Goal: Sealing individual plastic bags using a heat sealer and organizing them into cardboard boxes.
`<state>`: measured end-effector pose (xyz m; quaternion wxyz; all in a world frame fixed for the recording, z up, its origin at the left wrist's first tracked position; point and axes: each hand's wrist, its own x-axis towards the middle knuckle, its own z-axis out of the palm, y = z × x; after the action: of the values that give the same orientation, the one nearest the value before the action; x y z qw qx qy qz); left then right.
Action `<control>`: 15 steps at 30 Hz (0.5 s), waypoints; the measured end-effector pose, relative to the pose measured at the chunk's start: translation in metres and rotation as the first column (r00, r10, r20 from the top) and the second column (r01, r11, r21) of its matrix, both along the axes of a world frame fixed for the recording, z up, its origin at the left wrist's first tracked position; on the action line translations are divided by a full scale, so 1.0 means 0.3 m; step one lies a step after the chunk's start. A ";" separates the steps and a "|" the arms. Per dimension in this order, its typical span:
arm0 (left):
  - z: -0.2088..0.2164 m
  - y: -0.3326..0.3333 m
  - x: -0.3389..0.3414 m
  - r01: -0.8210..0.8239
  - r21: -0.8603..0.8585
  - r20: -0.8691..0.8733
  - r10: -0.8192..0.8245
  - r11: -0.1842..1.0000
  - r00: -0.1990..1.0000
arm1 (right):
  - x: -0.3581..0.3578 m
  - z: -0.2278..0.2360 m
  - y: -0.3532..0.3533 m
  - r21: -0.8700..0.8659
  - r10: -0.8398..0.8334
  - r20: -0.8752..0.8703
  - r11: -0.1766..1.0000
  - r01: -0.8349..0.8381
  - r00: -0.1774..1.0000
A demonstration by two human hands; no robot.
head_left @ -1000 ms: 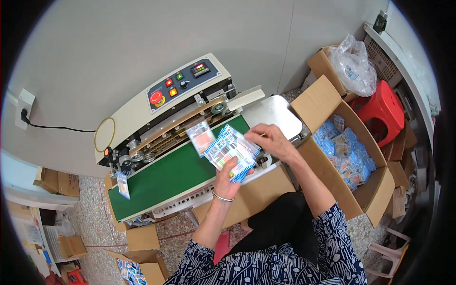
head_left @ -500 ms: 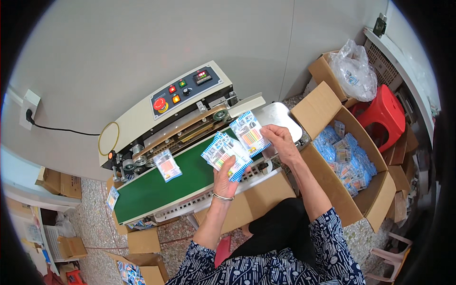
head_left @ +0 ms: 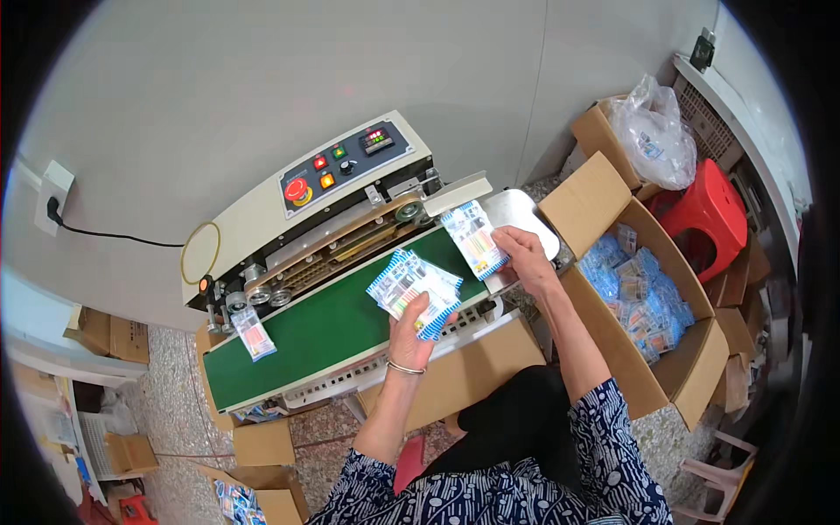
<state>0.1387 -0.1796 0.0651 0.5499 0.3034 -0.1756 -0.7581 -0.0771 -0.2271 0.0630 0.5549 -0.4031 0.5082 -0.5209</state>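
Left hand (head_left: 413,331) grips a fanned stack of packets (head_left: 413,289), small flat blue-and-white striped pouches with colourful contents, fingers curled around the lower edge, thumb on top. I see the stack held just above the green conveyor belt (head_left: 324,337), near its right half. A thin bracelet (head_left: 405,368) sits on that wrist.

Right hand (head_left: 523,256) rests on a single packet (head_left: 473,238), fingertips pressing its right edge, hand fairly flat, not clenched. That packet lies at the belt's right end, its top edge at the intake of the sealing machine (head_left: 302,223), just under the guide rollers. Whether it is pinched or only pushed, I cannot tell.

Another packet (head_left: 253,332) lies at the far left end of the belt, below the rollers, well apart from both hands.

The machine is cream coloured, with a dark control panel (head_left: 346,166) carrying a red round button, small lit buttons and a display. A silver metal tray (head_left: 523,214) sits at its right end, just behind the right hand.

To the right, an open cardboard box (head_left: 691,367) holds many similar blue packets. Behind it a red plastic stool (head_left: 713,214) and another box with a clear plastic bag (head_left: 652,131). A wall socket (head_left: 52,197) with black cable at far left. Small cartons (head_left: 262,442) on the floor below the belt.
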 end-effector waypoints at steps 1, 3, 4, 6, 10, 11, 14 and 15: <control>0.009 0.003 -0.001 0.011 0.016 -0.005 -0.011 1.000 1.000 | 0.003 -0.003 0.005 0.016 -0.001 0.068 1.000 0.000 0.998; 0.038 0.009 -0.018 0.090 -0.043 -0.017 -0.091 0.995 0.996 | 0.002 -0.005 0.017 0.033 -0.009 0.132 0.999 0.004 0.991; 0.052 0.011 -0.030 0.166 -0.103 -0.024 -0.169 0.981 0.985 | 0.003 -0.007 0.019 0.029 0.026 0.155 0.999 -0.031 0.988; 0.079 0.020 -0.050 0.197 -0.117 0.007 -0.197 0.973 0.980 | 0.022 0.028 0.031 0.021 0.065 0.180 0.997 -0.070 0.982; 0.088 0.024 -0.072 0.203 -0.110 0.072 -0.196 0.973 0.978 | 0.057 0.104 0.069 0.026 0.176 0.000 0.984 -0.176 0.984; 0.086 0.026 -0.076 0.182 -0.115 0.084 -0.173 0.977 0.981 | 0.057 0.112 0.073 -0.001 0.192 -0.092 0.981 -0.193 0.977; 0.086 0.036 -0.078 0.152 -0.118 0.073 -0.144 0.981 0.987 | 0.049 0.108 0.084 -0.023 0.209 -0.107 0.977 -0.212 0.972; 0.081 0.037 -0.075 0.153 -0.118 0.074 -0.144 0.981 0.987 | 0.049 0.111 0.088 -0.012 0.215 -0.090 0.976 -0.217 0.973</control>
<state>0.1163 -0.1684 0.0892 0.5034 0.2796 -0.2621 -0.7744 -0.0625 -0.2007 0.0963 0.5809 -0.4844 0.4798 -0.4447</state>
